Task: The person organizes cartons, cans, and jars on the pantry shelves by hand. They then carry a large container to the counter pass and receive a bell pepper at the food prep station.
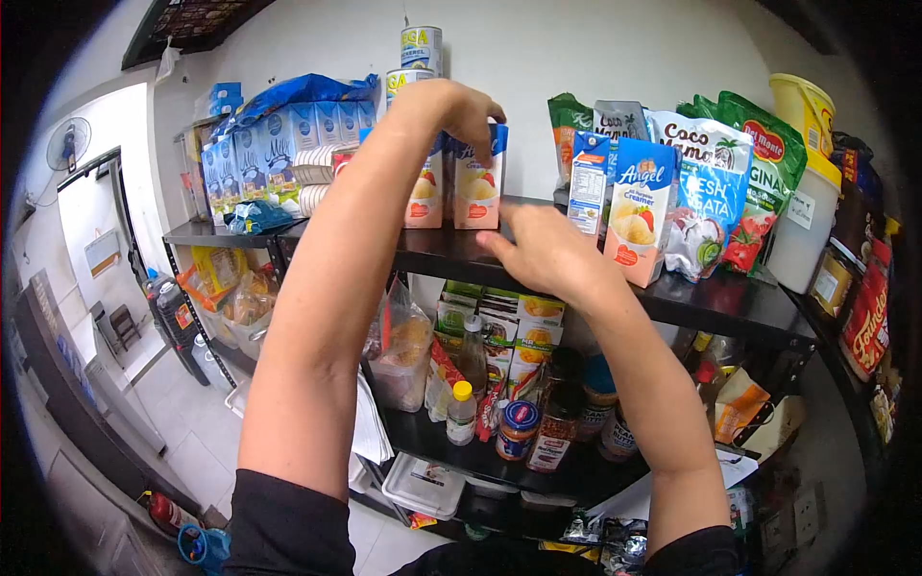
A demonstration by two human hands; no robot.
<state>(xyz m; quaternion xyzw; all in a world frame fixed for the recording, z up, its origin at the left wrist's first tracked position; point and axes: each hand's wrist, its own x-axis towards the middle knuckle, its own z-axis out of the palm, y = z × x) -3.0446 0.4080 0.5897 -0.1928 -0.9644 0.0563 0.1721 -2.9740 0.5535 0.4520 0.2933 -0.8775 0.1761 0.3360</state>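
Observation:
My left hand [463, 113] reaches across the upper shelf and grips the top of an Angel all-purpose creamer carton [477, 197], its fingertips partly hidden behind the box. Just left of that carton stands a matching creamer carton [424, 197], half covered by my left forearm. At the shelf's front edge my right hand [547, 248] is empty, thumb and fingers apart, pointing toward the gripped carton. To its right are another Angel carton [639, 216] and a carton turned to its side panel [587, 182].
The black shelf [711, 305] also bears blue milk cartons [279, 144], stacked Mega cans [421, 48], Coco Mama pouches [706, 192] and a white tub [805, 226]. Below are jars [557, 427], a yellow-capped bottle [462, 413] and seasoning packets [533, 341].

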